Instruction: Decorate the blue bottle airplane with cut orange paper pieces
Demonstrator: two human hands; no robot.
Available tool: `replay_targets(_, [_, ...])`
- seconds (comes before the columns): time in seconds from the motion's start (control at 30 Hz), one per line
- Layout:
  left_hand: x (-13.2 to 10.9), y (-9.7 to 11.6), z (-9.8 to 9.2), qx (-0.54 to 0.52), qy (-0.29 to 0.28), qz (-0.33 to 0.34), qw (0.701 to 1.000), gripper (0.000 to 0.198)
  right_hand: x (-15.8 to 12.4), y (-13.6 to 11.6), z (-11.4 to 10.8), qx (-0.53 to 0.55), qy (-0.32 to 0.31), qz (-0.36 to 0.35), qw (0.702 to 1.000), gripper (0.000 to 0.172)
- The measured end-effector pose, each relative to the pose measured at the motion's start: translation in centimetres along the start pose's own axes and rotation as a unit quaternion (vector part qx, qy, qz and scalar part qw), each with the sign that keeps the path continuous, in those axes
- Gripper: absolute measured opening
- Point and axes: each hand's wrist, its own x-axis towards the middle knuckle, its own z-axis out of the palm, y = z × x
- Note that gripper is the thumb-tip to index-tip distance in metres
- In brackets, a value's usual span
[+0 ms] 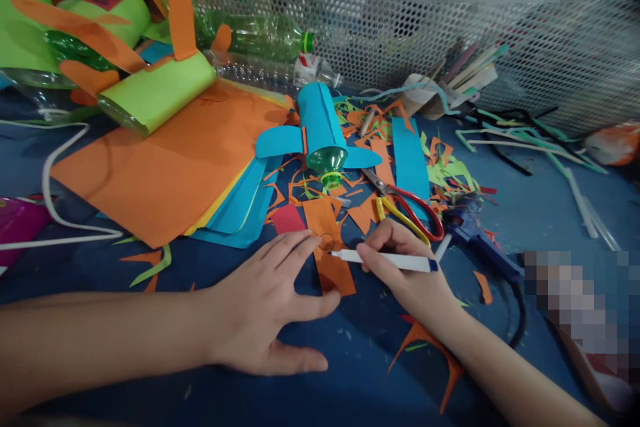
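Right hand (407, 267) has its grip closed round a white marker (385, 259), tip down on an orange strip (330, 247) near the front-middle of the blue surface (350, 373). A small pen circle shows on the strip by the tip. Left hand (267, 307) lies flat w/ fingers spread, holding nothing, fingertips on the strip's left edge, next to a red scrap (289, 219). Just behind the right hand: scissors (405, 207) w/ red & yellow handles, and a blue glue gun (475, 240) to their right. Further back, mid-surface, a bottle (323, 130) wrapped in blue paper w/ wings. Orange sheets (170, 160) stacked toward the left edge, a green-wrapped bottle (155, 93) on top. Mesh (400, 33) along the back edge.
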Motion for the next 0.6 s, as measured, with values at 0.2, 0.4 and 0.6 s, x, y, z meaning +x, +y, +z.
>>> replay_targets(0.2, [-0.02,-0.09,0.0,-0.008,0.005,0.001,1.0,0.057,0.22,0.02,0.1,-0.01,-0.004,-0.005,1.0,0.023])
replay_targets(0.4, [0.02,-0.1,0.08,-0.015,0.001,0.004,1.0,0.056,0.16,0.33,0.12,-0.017,-0.012,0.0,1.0,0.021])
replay_targets(0.6, [0.1,-0.07,0.06,-0.025,-0.005,0.007,1.0,0.055,0.11,0.4,0.04,-0.012,-0.019,0.001,1.0,0.022])
